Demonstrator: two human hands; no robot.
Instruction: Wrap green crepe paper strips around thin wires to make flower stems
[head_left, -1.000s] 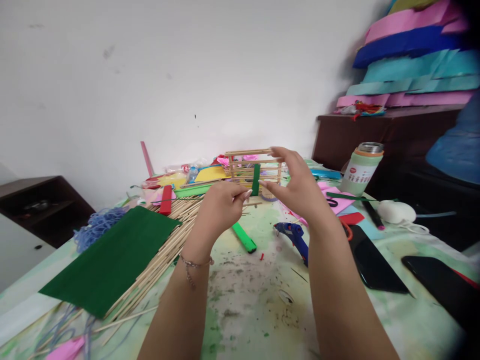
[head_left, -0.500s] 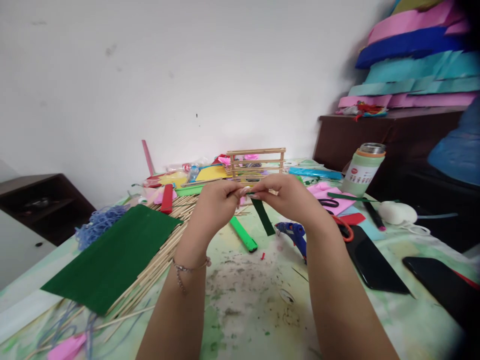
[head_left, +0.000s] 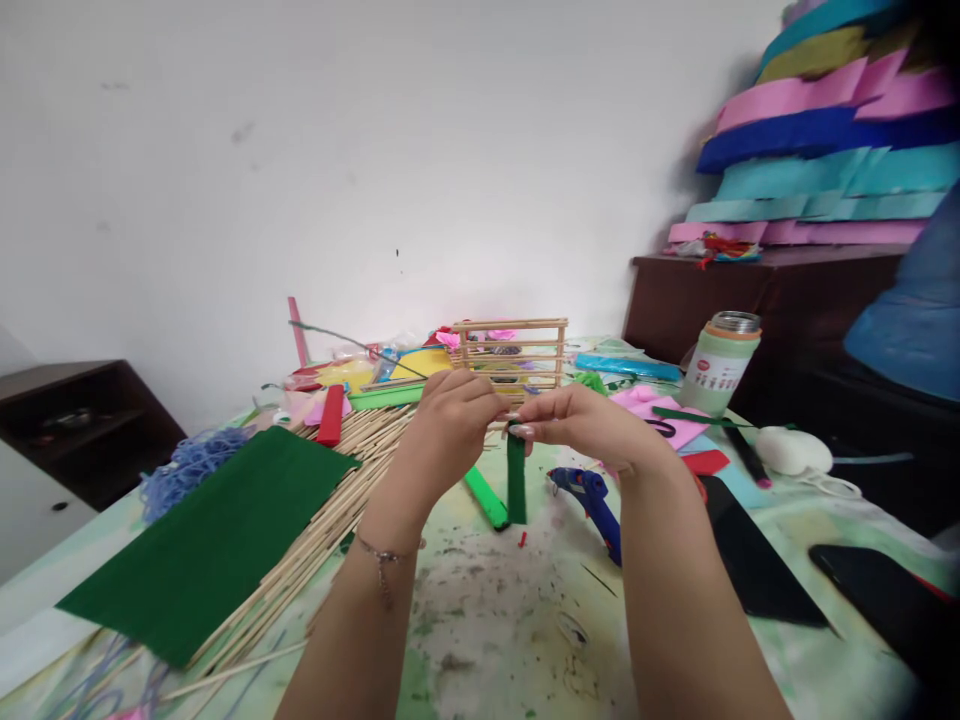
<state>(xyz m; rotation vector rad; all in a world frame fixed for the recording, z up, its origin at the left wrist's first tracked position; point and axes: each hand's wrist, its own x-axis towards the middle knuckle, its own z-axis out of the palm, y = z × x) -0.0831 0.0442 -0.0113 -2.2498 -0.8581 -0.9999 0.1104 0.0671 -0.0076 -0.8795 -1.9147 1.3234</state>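
My left hand [head_left: 454, 435] is closed, its fingertips pinching near those of the other hand. A thin dark green stem [head_left: 352, 338] runs from it out to the upper left. My right hand [head_left: 581, 430] is also closed, with thumb and finger pinching the top of a narrow dark green strip [head_left: 516, 485], which hangs straight down. The spot where strip and stem come together is hidden by my fingers. Below lies a bright green utility knife or similar slim tool [head_left: 487, 500]. A blue glue gun [head_left: 589, 500] rests beside my right forearm.
To the left lie a large dark green sheet [head_left: 217, 540], many thin wooden sticks [head_left: 330, 525] and tangled blue yarn [head_left: 191, 470]. A small wooden rack [head_left: 510, 325] stands at the back. On the right are an uncapped bottle [head_left: 721, 370] and a black phone-like slab [head_left: 765, 550].
The thin stem has come into view, pointing up and left from my left hand. The green strip has swung from a slant to hanging straight. My view has tilted slightly upward.
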